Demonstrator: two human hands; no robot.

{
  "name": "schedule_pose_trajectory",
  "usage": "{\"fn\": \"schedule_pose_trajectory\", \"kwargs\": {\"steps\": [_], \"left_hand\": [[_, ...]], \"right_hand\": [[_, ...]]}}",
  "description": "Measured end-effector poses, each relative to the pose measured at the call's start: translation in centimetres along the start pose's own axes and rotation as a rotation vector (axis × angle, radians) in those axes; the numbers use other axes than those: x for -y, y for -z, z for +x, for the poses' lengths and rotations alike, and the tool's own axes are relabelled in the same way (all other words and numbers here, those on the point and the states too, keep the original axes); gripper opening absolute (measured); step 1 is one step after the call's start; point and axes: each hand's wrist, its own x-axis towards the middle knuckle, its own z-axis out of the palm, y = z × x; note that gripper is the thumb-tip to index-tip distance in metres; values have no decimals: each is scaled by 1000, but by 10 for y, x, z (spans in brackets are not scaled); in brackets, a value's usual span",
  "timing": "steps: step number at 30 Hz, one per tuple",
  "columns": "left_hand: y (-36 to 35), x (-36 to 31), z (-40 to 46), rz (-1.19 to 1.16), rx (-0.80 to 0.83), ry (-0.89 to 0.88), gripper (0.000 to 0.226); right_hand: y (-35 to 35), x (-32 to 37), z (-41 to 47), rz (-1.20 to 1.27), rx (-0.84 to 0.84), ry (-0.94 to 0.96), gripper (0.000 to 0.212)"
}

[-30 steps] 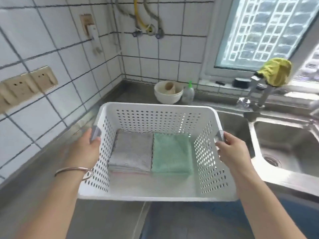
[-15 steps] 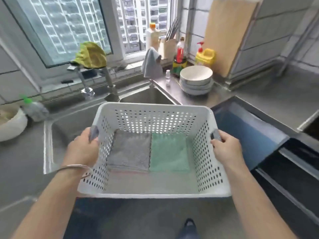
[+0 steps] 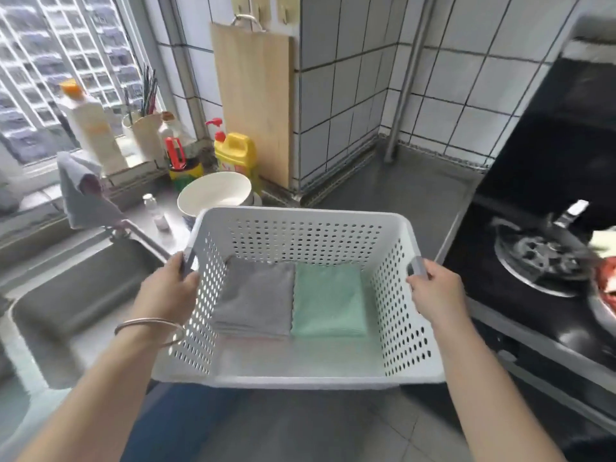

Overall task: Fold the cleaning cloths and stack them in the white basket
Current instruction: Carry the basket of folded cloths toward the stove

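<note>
I hold the white perforated basket in the air in front of me, above the counter's front edge. My left hand grips its left grey handle and my right hand grips the right one. Inside, a folded grey cloth tops a small stack on the left; a pink edge shows beneath it. A folded mint-green cloth lies right beside it. The basket floor in front of the cloths is bare.
A steel sink is at the left, with a tap draped in a grey rag. Behind the basket stand white bowls, a yellow soap bottle and a wooden board. A black gas stove is at the right.
The basket has swung to the right with my view, from the tiled left corner past the sink toward the stove. Both hands keep their grip; the cloths stay put.
</note>
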Motion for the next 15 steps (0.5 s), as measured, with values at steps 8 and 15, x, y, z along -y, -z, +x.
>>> {"fn": "schedule_pose_trajectory", "kwargs": {"steps": [8,15], "left_hand": [[-64,-99,106,-62,34,-155,21],[-126,-173,207,-9,135,-280,19]], "right_hand": [[21,5,123,-15,-105,-58,21],[24,7,223,-25,-220,-165,23]]}}
